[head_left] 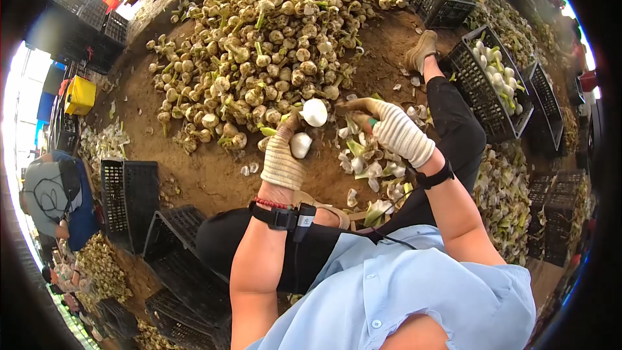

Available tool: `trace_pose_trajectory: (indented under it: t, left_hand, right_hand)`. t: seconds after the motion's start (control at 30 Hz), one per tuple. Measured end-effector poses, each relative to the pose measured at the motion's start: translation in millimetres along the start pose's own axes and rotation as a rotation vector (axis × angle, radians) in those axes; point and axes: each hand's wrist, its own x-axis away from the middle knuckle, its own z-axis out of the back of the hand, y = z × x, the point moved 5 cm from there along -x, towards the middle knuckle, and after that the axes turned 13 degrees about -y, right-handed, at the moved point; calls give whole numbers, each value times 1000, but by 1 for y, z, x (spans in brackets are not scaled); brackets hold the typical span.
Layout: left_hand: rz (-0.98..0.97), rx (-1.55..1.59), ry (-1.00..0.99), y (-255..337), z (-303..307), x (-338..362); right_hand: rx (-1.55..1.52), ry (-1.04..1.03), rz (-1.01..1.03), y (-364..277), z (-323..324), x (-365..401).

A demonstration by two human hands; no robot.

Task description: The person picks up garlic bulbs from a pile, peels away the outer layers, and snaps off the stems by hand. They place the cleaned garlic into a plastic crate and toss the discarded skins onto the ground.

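My left hand (283, 155), in a cream knit glove with dirty fingertips, is closed on white garlic. One clean garlic bulb (315, 113) shows at its fingertips, and a second white bulb (300, 145) sits against the side of the palm. Green stem pieces stick out past the fingers. Just to the right, my right hand (394, 131), gloved alike, has its fingers bent toward the bulb with a gap between. A small teal bit (372, 122) shows among those fingers; I cannot tell what it belongs to. Below lie loose garlic skins (369, 165).
A large heap of unpeeled garlic (259, 45) lies ahead on the dirt floor. At the right, a black crate (465, 94) holds trimmed white bulbs (495, 71). More black crates (131, 165) stand at the left, near a yellow container (80, 95). Another person (55, 198) is at far left.
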Motion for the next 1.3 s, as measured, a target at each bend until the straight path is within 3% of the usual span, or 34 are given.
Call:
trace_pose_trajectory:
  t: [0.07, 0.1, 0.27, 0.33, 0.4, 0.47, 0.5, 0.73, 0.83, 0.93, 0.97, 1.0, 1.07, 1.13, 1.2, 1.27, 1.3]
  left_hand:
    - [-163, -354, 160, 8, -1, -3]
    - [-223, -491, 128, 14, -24, 5]
    - [-368, -941, 156, 14, -31, 8]
    - [-751, -1378, 32, 17, -51, 13]
    - [-722, -1395, 11, 14, -60, 18]
    - [-817, -1502, 6, 14, -67, 21]
    - [-812, -1488, 6, 13, -68, 22]
    - [-858, -1485, 14, 9, -63, 25]
    - [-792, -1465, 14, 16, -58, 24]
    - [-418, -920, 88, 15, -31, 16]
    - [-349, -806, 69, 15, -30, 18]
    - [-354, -801, 72, 15, -30, 17]
    - [-432, -881, 112, 15, -31, 19]
    - [-434, -948, 131, 13, -31, 16]
    - [-677, -1309, 76, 16, -46, 18]
    - [-766, -1351, 29, 11, -56, 23]
    - [-804, -1379, 22, 9, -61, 26]
  right_hand:
    - [-186, -36, 73, -27, 2, -1]
    - [-273, 22, 185, -25, 0, -5]
    - [-194, 92, 133, -19, 1, 1]
    - [-160, 140, 72, -35, -1, 4]
    - [-113, 119, 50, -37, -7, 0]
    - [16, 283, 149, -37, -8, -4]
    - [-18, 240, 46, -35, -7, -7]
    - [184, 296, 85, -30, -18, -8]
    - [322, 356, 186, -36, -13, -12]
    - [123, 394, 82, -9, 9, -20]
    - [268, 422, 92, 10, 15, -23]
    - [364, 354, 10, 13, 18, -25]
    - [93, 244, 74, -2, 9, -8]
    - [79, 207, 145, -35, -2, 3]
    - [150, 236, 167, -38, -13, 1]
    - [264, 345, 203, -46, -19, 0]
    - [260, 313, 114, -47, -21, -1]
